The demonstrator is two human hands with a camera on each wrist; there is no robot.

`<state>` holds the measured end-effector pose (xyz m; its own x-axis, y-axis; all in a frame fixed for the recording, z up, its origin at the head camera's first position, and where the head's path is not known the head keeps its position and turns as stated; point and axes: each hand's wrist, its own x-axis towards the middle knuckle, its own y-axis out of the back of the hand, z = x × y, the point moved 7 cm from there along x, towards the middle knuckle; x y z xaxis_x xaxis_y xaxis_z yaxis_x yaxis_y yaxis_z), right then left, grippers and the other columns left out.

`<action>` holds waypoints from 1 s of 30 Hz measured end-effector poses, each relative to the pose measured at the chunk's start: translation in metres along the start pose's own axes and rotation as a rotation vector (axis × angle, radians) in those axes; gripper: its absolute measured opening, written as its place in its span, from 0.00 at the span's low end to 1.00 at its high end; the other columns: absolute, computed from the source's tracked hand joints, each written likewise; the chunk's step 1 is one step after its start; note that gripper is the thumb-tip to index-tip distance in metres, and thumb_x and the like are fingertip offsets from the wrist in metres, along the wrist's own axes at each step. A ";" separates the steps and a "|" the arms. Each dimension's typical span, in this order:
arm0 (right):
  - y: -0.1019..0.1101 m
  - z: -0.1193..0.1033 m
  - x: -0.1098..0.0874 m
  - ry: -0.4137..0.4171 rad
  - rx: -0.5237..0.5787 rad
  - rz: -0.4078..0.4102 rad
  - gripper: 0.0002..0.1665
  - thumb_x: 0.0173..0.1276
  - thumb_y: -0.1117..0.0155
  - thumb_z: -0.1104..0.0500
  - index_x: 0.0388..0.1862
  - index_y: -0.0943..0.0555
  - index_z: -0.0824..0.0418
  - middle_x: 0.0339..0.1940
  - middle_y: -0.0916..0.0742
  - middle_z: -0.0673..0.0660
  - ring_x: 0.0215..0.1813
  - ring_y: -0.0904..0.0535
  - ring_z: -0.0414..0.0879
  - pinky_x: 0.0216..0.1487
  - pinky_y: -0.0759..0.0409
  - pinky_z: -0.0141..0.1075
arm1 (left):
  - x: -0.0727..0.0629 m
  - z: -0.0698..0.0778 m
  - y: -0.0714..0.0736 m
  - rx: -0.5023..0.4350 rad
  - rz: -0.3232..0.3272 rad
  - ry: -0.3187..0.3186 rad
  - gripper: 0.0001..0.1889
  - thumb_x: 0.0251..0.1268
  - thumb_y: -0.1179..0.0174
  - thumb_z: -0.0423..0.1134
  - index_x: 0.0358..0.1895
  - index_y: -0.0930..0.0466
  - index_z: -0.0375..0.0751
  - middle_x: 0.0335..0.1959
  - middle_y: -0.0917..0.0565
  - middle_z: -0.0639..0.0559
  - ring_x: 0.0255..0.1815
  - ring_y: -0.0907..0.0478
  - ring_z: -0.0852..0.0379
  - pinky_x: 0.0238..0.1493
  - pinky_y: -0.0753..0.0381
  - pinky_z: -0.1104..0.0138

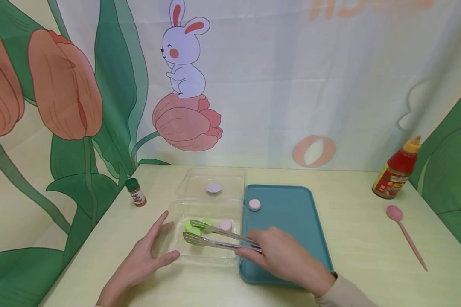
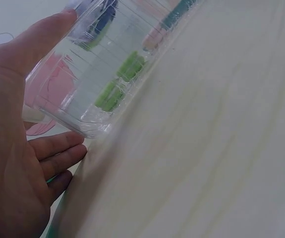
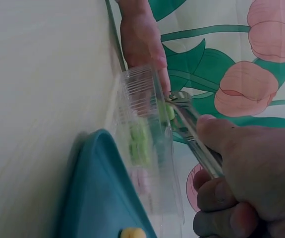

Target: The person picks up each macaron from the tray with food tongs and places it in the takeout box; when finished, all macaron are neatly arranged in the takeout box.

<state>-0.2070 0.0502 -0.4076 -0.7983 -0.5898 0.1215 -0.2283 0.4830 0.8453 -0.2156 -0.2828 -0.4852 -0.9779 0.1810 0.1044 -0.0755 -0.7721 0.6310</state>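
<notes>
My right hand (image 1: 282, 253) grips metal tongs (image 1: 230, 245), their slotted heads reaching into a clear plastic box (image 1: 230, 260). Between those heads is a green macaron (image 3: 170, 112), held above the box floor as the right wrist view shows. Lower down in the box lie two more green macarons (image 2: 110, 96) and a pale pink one (image 1: 225, 225). My left hand (image 1: 144, 256) stands at the box's left end, thumb up by the rim and straight fingers low at its outer corner. The hinged lid (image 1: 192, 187) is folded back, with a pale purple oval (image 1: 214, 188) on it.
Right of the box lies a teal tray (image 1: 292, 213) with a pale pink macaron (image 1: 255, 205) near its far left corner. A small green-capped spice bottle (image 1: 136, 192) stands at the far left. Far right are a red sauce bottle (image 1: 397, 170) and a pink spoon (image 1: 407, 236).
</notes>
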 end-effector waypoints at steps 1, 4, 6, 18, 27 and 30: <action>-0.001 -0.002 0.003 0.007 -0.011 -0.007 0.26 0.84 0.37 0.33 0.30 0.22 0.47 0.17 0.31 0.42 0.19 0.37 0.33 0.22 0.39 0.31 | 0.000 0.000 0.000 0.003 0.001 -0.004 0.59 0.70 0.22 0.55 0.94 0.55 0.59 0.83 0.27 0.40 0.88 0.39 0.30 0.81 0.44 0.25; -0.004 -0.008 0.009 0.030 -0.032 -0.028 0.25 0.84 0.36 0.34 0.31 0.21 0.48 0.18 0.28 0.42 0.20 0.33 0.34 0.22 0.35 0.32 | -0.001 0.000 0.001 0.010 0.002 -0.014 0.59 0.70 0.22 0.55 0.94 0.55 0.59 0.83 0.26 0.40 0.87 0.38 0.30 0.81 0.42 0.26; -0.007 -0.012 0.013 0.048 -0.049 -0.040 0.25 0.83 0.35 0.34 0.31 0.21 0.49 0.19 0.27 0.42 0.21 0.32 0.34 0.22 0.33 0.32 | -0.001 0.000 0.001 0.012 0.003 -0.020 0.60 0.69 0.21 0.55 0.94 0.55 0.59 0.83 0.26 0.41 0.87 0.37 0.30 0.80 0.42 0.26; -0.017 -0.026 0.025 0.046 -0.075 -0.092 0.23 0.83 0.31 0.40 0.30 0.19 0.51 0.18 0.29 0.44 0.19 0.36 0.35 0.21 0.39 0.32 | 0.001 0.002 0.001 0.008 -0.004 0.001 0.60 0.69 0.21 0.55 0.94 0.55 0.60 0.83 0.26 0.41 0.88 0.39 0.30 0.80 0.43 0.24; -0.018 -0.027 0.027 0.016 -0.080 -0.089 0.25 0.81 0.29 0.38 0.27 0.21 0.51 0.17 0.30 0.44 0.18 0.37 0.36 0.19 0.40 0.33 | 0.001 0.002 0.001 0.012 -0.012 0.032 0.60 0.70 0.22 0.57 0.94 0.57 0.62 0.84 0.27 0.40 0.88 0.40 0.29 0.81 0.44 0.23; -0.018 -0.028 0.026 0.024 -0.088 -0.078 0.26 0.80 0.29 0.37 0.29 0.20 0.52 0.17 0.28 0.44 0.19 0.35 0.35 0.19 0.37 0.32 | 0.001 0.003 0.001 0.015 -0.012 0.025 0.59 0.70 0.23 0.57 0.94 0.56 0.61 0.84 0.27 0.40 0.88 0.40 0.29 0.80 0.44 0.23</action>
<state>-0.2087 0.0081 -0.4053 -0.7665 -0.6390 0.0647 -0.2388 0.3771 0.8949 -0.2160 -0.2818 -0.4825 -0.9814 0.1752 0.0779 -0.0846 -0.7604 0.6439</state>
